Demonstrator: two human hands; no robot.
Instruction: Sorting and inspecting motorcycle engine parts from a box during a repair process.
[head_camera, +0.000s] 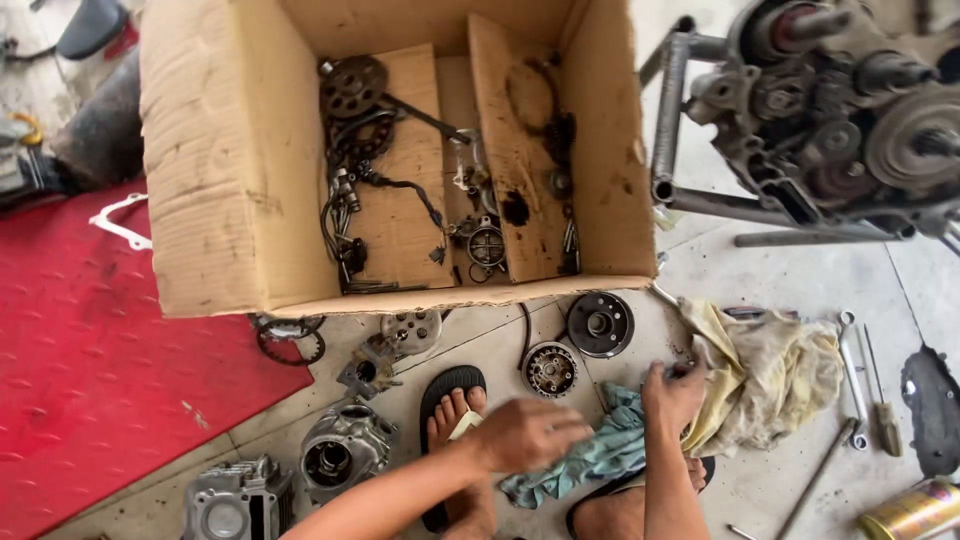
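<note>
View from the head camera, looking down on a concrete floor (790, 270) strewn with engine parts. The left hand (527, 433) lies with its fingers curled loosely over a teal rag (610, 455); the picture does not show whether it actually grips the cloth. The right hand (672, 393) is closed, its fingertips pinching a small dark part (684, 371) at the edge of a yellowish cloth (765, 375), which is heaped just to the right of the teal rag. The teal rag lies bunched on the floor between the two hands, above the person's sandalled feet (452, 405).

Just beyond the hands lie two round parts: a small toothed disc (550, 369) and, near it, a larger black wheel-shaped part (600, 324). To the left stand a grey cylinder block (342, 450) and a finned cylinder head (235, 500), close together. An open cardboard box (230, 170) sits farther away, holding wires, a sprocket (352, 86) and other small metal parts. A red mat (90, 370) covers the floor at left. At upper right, an opened engine (850, 100) rests on a metal stand (672, 110). Wrenches (852, 375) and a screwdriver (884, 410) lie at right, near a yellow can (915, 512).
</note>
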